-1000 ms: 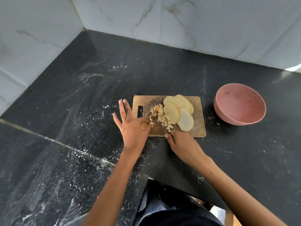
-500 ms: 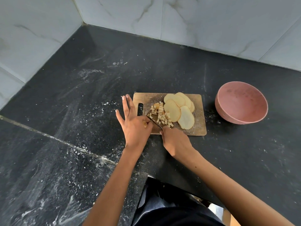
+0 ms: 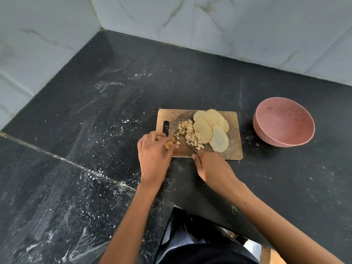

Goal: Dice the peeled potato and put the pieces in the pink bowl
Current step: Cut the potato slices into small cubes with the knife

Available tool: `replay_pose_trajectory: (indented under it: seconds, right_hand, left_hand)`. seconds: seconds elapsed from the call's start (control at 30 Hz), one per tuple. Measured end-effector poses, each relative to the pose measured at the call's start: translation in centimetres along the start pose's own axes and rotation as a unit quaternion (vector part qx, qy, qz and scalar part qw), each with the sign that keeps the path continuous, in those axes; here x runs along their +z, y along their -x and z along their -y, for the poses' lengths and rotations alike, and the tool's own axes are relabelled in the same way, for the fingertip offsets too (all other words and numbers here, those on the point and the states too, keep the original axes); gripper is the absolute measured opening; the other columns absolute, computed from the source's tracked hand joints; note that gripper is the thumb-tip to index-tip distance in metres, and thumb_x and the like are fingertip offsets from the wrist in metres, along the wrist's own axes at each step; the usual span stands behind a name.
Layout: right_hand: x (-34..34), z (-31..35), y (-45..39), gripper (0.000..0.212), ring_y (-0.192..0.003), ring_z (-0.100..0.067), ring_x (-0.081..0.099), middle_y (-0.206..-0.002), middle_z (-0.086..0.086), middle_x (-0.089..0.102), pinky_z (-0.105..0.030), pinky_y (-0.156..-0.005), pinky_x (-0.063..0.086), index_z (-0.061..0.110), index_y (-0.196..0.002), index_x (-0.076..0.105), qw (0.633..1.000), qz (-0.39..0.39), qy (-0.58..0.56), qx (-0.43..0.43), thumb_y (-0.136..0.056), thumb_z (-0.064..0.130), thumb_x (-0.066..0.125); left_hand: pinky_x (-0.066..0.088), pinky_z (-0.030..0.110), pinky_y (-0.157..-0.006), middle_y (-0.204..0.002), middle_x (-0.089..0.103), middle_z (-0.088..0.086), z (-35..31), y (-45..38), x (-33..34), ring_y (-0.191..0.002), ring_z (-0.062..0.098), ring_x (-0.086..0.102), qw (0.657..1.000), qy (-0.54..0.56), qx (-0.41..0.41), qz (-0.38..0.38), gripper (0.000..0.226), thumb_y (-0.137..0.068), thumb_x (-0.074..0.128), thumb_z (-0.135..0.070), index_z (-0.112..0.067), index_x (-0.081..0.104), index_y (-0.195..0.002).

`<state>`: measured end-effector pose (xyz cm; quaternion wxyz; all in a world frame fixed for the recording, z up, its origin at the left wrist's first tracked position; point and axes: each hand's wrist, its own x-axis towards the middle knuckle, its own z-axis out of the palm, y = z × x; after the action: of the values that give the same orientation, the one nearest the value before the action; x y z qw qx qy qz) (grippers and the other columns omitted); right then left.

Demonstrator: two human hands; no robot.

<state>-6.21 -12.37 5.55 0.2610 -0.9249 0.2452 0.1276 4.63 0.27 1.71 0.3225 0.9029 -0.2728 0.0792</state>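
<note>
Left hand (image 3: 152, 155), fingers splayed half a second earlier, had curled to pinch a potato piece (image 3: 169, 144). Right hand (image 3: 213, 168) gripped the knife (image 3: 187, 144), its blade just beyond those fingertips. Diced pieces (image 3: 191, 135) and uncut slices (image 3: 209, 128) lay farther out on the board (image 3: 233, 149); pink bowl (image 3: 283, 121), well apart, held none. Dicing was unfinished.

Black counter (image 3: 95, 115): board (image 3: 233, 149), bowl (image 3: 266, 138).

One bowl (image 3: 283, 121), one cutting board (image 3: 233, 149), two hands (image 3: 152, 157).
</note>
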Motion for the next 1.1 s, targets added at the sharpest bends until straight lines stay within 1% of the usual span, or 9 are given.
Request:
replay_pose_trajectory:
  seconds: [0.07, 0.13, 0.23, 0.3, 0.4, 0.53, 0.77, 0.93, 1.1]
  right_hand:
    - [0.3, 0.4, 0.0, 0.033, -0.085, -0.033, 0.061, -0.091, -0.012, 0.063, -0.038, -0.068, 0.046, 0.010, -0.100, 0.053, 1.000, 0.026, 0.005, -0.007, -0.104, 0.034, 0.030]
    - [0.4, 0.2, -0.2, 0.035, -0.087, -0.035, 0.060, -0.093, -0.013, 0.063, -0.038, -0.069, 0.045, 0.009, -0.102, 0.053, 0.999, 0.034, 0.008, 0.005, -0.104, 0.034, 0.029]
    - [0.1, 0.0, -0.4, 0.034, -0.087, -0.033, 0.061, -0.091, -0.012, 0.063, -0.038, -0.070, 0.044, 0.010, -0.100, 0.052, 1.000, 0.011, 0.014, 0.021, -0.104, 0.034, 0.028]
    - [0.1, 0.6, -0.6, 0.034, -0.085, -0.030, 0.061, -0.090, -0.010, 0.063, -0.037, -0.069, 0.044, 0.012, -0.098, 0.053, 1.000, -0.003, 0.020, 0.007, -0.104, 0.035, 0.029]
    - [0.4, 1.7, -1.1, 0.033, -0.086, -0.029, 0.060, -0.091, -0.009, 0.062, -0.036, -0.068, 0.042, 0.012, -0.098, 0.053, 1.000, 0.000, 0.024, -0.010, -0.104, 0.034, 0.029]
    - [1.1, 2.0, -1.7, 0.033, -0.087, -0.031, 0.060, -0.094, -0.011, 0.064, -0.037, -0.068, 0.042, 0.011, -0.102, 0.053, 1.000, 0.018, 0.020, -0.011, -0.104, 0.032, 0.028]
    - [1.3, 2.4, -2.1, 0.032, -0.091, -0.033, 0.060, -0.099, -0.014, 0.062, -0.037, -0.070, 0.043, 0.009, -0.106, 0.053, 0.999, 0.028, 0.018, -0.004, -0.104, 0.030, 0.028]
    - [1.7, 1.9, -0.9, 0.031, -0.092, -0.034, 0.059, -0.099, -0.013, 0.061, -0.036, -0.069, 0.040, 0.010, -0.106, 0.048, 0.998, 0.051, 0.025, 0.029, -0.105, 0.031, 0.026]
    - [1.5, 1.8, -1.3, 0.032, -0.096, -0.034, 0.059, -0.101, -0.013, 0.061, -0.034, -0.068, 0.037, 0.009, -0.107, 0.051, 0.998, 0.019, 0.005, 0.063, -0.105, 0.031, 0.028]
  left_hand:
    - [0.033, 0.029, -0.087, -0.101, 0.064, -0.004, 0.7, 0.5, -0.4, -0.096, 0.019, 0.055, 1.000, 0.013, -0.001, -0.008, 0.027, -0.071, 0.084, -0.025, -0.019, 0.075, -0.095]
    - [0.033, 0.029, -0.087, -0.103, 0.066, -0.005, 1.4, 0.8, -0.5, -0.098, 0.018, 0.055, 1.000, 0.025, 0.001, 0.005, 0.033, -0.068, 0.086, -0.024, -0.018, 0.075, -0.098]
    - [0.035, 0.032, -0.089, -0.108, 0.069, -0.003, 1.5, 1.1, -0.3, -0.100, 0.021, 0.058, 0.999, 0.019, 0.011, 0.035, 0.040, -0.065, 0.087, -0.024, -0.017, 0.075, -0.103]
    - [0.033, 0.029, -0.089, -0.109, 0.069, -0.004, 1.4, 1.1, -0.1, -0.100, 0.020, 0.058, 0.999, 0.020, 0.014, 0.042, 0.041, -0.066, 0.086, -0.026, -0.017, 0.075, -0.104]
    - [0.031, 0.026, -0.087, -0.107, 0.070, -0.006, 1.2, 0.8, 0.1, -0.097, 0.018, 0.058, 0.999, 0.032, 0.007, 0.041, 0.038, -0.067, 0.086, -0.026, -0.017, 0.076, -0.102]
    - [0.029, 0.023, -0.082, -0.098, 0.073, -0.006, 1.2, 0.3, 0.2, -0.090, 0.019, 0.062, 0.998, 0.041, -0.001, 0.051, 0.030, -0.066, 0.086, -0.019, -0.017, 0.077, -0.095]
    - [0.031, 0.026, -0.080, -0.090, 0.074, -0.008, 1.5, 0.1, 0.3, -0.086, 0.017, 0.062, 0.998, 0.049, -0.007, 0.043, 0.021, -0.065, 0.087, -0.018, -0.019, 0.077, -0.084]
    - [0.031, 0.025, -0.079, -0.090, 0.074, -0.010, 1.7, 0.4, 0.5, -0.085, 0.015, 0.061, 0.998, 0.049, 0.001, 0.036, 0.020, -0.067, 0.087, -0.020, -0.019, 0.077, -0.084]
    - [0.029, 0.023, -0.082, -0.098, 0.073, -0.009, 1.7, 0.8, 0.7, -0.091, 0.015, 0.060, 0.999, 0.043, 0.003, 0.025, 0.021, -0.069, 0.086, -0.020, -0.018, 0.077, -0.087]
